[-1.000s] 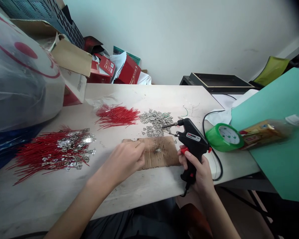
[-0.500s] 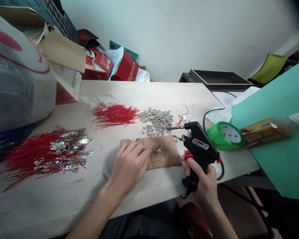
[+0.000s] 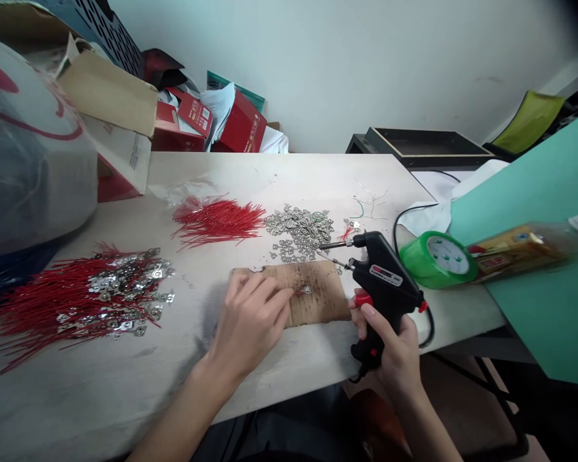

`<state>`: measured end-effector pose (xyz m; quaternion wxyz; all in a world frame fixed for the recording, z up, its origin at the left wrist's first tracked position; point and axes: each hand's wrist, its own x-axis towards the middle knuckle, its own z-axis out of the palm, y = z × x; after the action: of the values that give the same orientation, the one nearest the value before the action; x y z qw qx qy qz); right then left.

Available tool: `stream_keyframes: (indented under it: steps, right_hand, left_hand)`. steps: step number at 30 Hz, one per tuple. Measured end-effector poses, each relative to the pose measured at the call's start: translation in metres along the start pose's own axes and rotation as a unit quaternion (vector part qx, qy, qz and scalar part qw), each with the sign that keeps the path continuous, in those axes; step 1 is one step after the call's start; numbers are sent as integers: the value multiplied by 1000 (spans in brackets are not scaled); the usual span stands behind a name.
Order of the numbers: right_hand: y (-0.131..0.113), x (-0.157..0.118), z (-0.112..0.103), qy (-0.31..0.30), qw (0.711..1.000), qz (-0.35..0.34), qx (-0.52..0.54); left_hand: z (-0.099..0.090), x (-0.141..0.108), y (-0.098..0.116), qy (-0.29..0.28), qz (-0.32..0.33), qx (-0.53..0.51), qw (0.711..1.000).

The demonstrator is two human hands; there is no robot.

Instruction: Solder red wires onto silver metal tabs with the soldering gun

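Head view: your left hand (image 3: 248, 327) has just brought a red wire (image 3: 298, 292) to the metal tab (image 3: 307, 290) on the scorched cardboard (image 3: 325, 301), fingers closed on it. Your right hand (image 3: 390, 350) grips the black soldering gun (image 3: 383, 279) just beside. Red cartons (image 3: 234, 125) sit behind the table (image 3: 289, 176), their contents hidden.

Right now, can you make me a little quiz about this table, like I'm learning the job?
1. What does the right hand hold? A: scissors. B: a black soldering gun. C: a paintbrush.
2. True or false: the green tape roll is to the right of the black soldering gun.
3. Fill the gap: the left hand is over a piece of brown ____.

Key: 1: B. 2: true. 3: cardboard.
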<state>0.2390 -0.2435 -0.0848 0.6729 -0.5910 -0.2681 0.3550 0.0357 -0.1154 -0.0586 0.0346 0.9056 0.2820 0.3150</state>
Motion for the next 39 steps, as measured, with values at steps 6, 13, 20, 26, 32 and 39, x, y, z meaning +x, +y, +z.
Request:
stream_keyframes:
  steps: [6, 13, 20, 26, 32, 39]
  right_hand:
    - [1, -1, 0, 2, 1000, -4, 1]
    - [2, -1, -1, 3, 1000, -3, 8]
    - [0, -1, -1, -1, 1000, 1, 2]
    - [-2, -2, 0, -3, 1000, 0, -1]
    - [-2, -1, 0, -5, 1000, 0, -3]
    - [-4, -1, 1, -8, 1000, 0, -2]
  left_hand:
    - [1, -1, -1, -2, 3, 7, 1000]
    - [1, -1, 1, -4, 0, 10, 1000]
    - [1, -2, 1, 3, 0, 8, 1000]
    - [2, 0, 1, -1, 2, 9, 1000]
    - [1, 0, 1, -3, 6, 10, 1000]
    - [2, 0, 2, -6, 4, 4, 1000]
